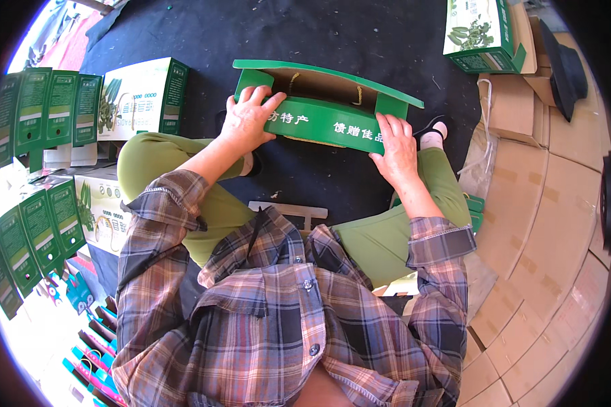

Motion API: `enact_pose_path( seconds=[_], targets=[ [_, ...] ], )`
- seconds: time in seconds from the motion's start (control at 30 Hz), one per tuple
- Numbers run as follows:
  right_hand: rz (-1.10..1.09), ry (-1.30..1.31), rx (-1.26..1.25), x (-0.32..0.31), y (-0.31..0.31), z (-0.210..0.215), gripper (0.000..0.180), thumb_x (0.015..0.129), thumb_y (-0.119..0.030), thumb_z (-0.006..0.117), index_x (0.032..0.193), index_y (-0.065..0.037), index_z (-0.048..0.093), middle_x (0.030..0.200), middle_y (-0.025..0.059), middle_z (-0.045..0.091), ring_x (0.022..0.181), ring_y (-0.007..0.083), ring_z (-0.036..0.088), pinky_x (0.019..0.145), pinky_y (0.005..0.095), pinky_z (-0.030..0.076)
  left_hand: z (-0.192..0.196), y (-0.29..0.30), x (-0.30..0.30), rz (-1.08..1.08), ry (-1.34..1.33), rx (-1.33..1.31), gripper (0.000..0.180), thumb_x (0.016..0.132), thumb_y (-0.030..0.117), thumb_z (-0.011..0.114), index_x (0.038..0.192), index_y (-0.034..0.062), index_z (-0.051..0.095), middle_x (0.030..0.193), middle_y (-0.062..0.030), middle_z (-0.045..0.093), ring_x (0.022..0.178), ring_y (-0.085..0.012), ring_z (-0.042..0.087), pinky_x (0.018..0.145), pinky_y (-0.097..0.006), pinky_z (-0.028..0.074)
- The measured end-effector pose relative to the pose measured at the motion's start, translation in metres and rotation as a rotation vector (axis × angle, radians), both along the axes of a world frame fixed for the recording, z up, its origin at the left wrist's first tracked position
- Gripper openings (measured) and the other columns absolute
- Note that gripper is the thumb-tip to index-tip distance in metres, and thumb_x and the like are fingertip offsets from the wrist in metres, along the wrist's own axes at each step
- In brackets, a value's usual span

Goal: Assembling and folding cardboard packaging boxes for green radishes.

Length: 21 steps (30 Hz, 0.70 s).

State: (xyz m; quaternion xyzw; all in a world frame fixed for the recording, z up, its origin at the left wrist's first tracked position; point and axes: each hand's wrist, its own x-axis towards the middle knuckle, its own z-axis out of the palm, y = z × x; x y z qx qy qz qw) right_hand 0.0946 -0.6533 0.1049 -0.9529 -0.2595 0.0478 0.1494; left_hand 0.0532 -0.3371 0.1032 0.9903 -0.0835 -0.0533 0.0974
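In front of me, above my bent knees, is a green cardboard gift box (326, 123) with white lettering on its near panel. Its top stands open, and the brown inside shows with two pieces of yellowish cord. My left hand (251, 119) grips the left end, fingers over the green edge and thumb along the near panel. At the right end my right hand (395, 148) is closed on the box too, its fingertips at the edge of the near panel. The undersides of both grips are hidden.
Finished-looking green and white cartons (139, 98) stand in rows at the left. Another green and white carton (478, 34) is at the far right, beside a dark hat-like object (565, 71). Brown cardboard boxes (523, 203) line the right side. A black sheet (305, 34) covers the floor.
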Motion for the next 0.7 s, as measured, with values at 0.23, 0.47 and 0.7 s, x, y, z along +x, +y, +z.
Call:
enact_pose_path(
  seconds=[0.23,0.47,0.7],
  targets=[
    [0.032,0.012,-0.018,0.004,-0.002,0.0,0.079,0.057,-0.007,0.081,0.128,-0.007,0.048,0.124,0.0104,0.051,0.116,0.0318,0.046,0.091,0.0429,0.045,-0.006,0.003,0.002,-0.014,0.034,-0.029,0.077,0.059,0.022,0.082,0.13,0.0236,0.05,0.118,-0.0063,0.049,0.116,-0.028,0.047,0.091,-0.058,0.04],
    [0.108,0.055,-0.1,0.008,-0.005,-0.005,0.083,0.062,-0.015,0.079,0.135,-0.006,0.042,0.135,0.0121,0.044,0.128,0.0325,0.038,0.101,0.0444,0.038,-0.011,0.004,0.006,-0.027,0.047,-0.025,0.085,0.059,0.026,0.082,0.136,0.0256,0.046,0.118,-0.0075,0.049,0.12,-0.0293,0.045,0.097,-0.064,0.034],
    [0.084,0.064,-0.164,0.007,0.008,-0.005,0.091,0.066,-0.018,0.079,0.143,-0.006,0.032,0.149,0.0124,0.032,0.139,0.034,0.026,0.106,0.0474,0.032,-0.023,-0.014,0.003,-0.138,-0.082,0.055,0.099,0.058,0.038,0.084,0.141,0.0067,0.038,0.122,-0.0112,0.049,0.119,-0.0294,0.045,0.103,-0.05,0.03]
  ],
)
